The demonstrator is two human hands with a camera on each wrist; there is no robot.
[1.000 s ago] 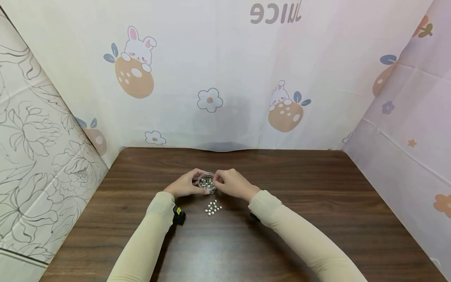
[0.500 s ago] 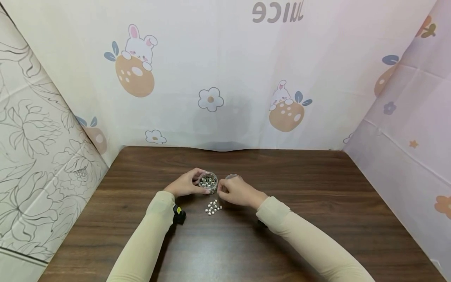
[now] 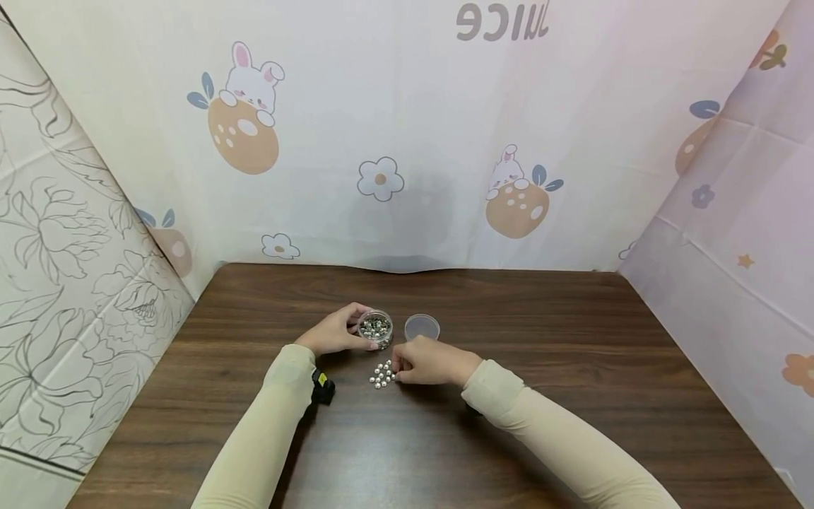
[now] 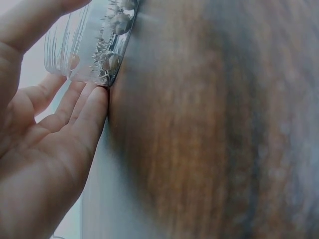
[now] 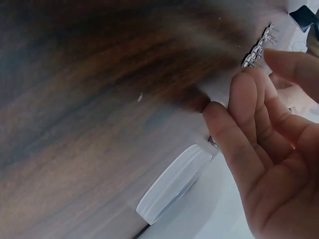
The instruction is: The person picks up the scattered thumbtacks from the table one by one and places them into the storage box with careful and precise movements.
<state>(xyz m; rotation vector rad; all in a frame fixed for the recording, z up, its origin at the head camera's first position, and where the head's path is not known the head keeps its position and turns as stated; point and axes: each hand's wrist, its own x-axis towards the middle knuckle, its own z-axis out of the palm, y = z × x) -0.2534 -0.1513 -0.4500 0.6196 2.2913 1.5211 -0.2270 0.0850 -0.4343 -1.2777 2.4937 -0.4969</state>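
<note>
A clear jar [image 4: 65, 42] is standing near the middle of the bench [image 3: 540, 304], its round mouth facing up and uncovered. Many small silver studs [image 3: 375, 326] are filling it, showing through the mouth and the see-through wall; in the left wrist view some are resting low against the base, with rounded heads and thin pins. Fine rings are running around the upper wall. A clear round lid [image 3: 422, 324] is lying on the bench to the right of the jar, near it but apart. Just in front of the jar, a loose little cluster of loose studs [image 3: 383, 375] is resting directly on the wood.

The left hand [image 3: 337, 334] is reaching in from the left and holding the jar: its grip is curving around the wall, thumb along the near side, fingers along the far side, some tips down by the base. The right hand [image 3: 434, 362] is hovering low or resting at the right edge of the cluster, in front of the lid, its fingers bending inward and the thumb lying close to the studs. Whether its grip is pinching a stud I cannot tell.

Pale sleeves are covering both forearms, and a black device [image 3: 323, 389] with a yellow patch is sitting at the left wrist. On the printed backdrop [image 3: 318, 85], grey lettering [image 3: 502, 21] is spelling "Juice" in mirror image, its J running up to the top edge.
</note>
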